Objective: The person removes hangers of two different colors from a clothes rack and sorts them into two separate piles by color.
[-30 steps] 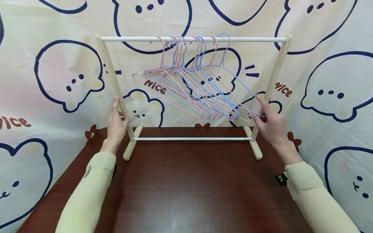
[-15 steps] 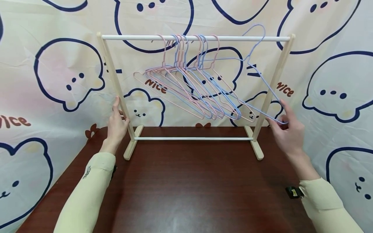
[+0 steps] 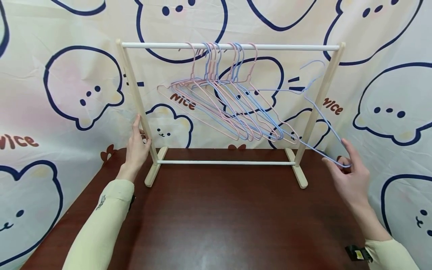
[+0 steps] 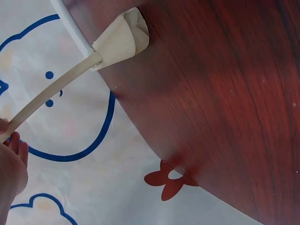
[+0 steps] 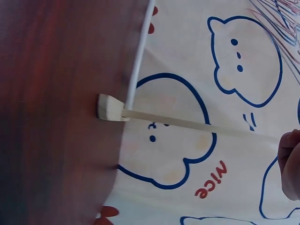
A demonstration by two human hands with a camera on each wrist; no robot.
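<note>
A small garment rack (image 3: 236, 47) with a white top rail and pale wooden posts stands on the table. Its left post is gripped by my left hand (image 3: 136, 150), fingers round the wood. Out past the right post, my right hand (image 3: 352, 178) pinches one end of a blue clothes hanger (image 3: 325, 122). That hanger's hook is off the rail, below its right end, and its far arm reaches back toward the others. Several pink and blue hangers (image 3: 219, 93) hang bunched on the middle of the rail. In the right wrist view only part of my right hand (image 5: 290, 164) shows.
The dark brown wooden table (image 3: 216, 217) stretches forward of the rack. A white lower bar (image 3: 226, 162) joins the wooden feet (image 3: 297, 172). Behind and on both sides hangs a cream cloth (image 3: 81, 157) with cartoon bears.
My right hand has drawn the blue hanger right and down toward me; its hook has come off the rail. My left hand stays on the post.
</note>
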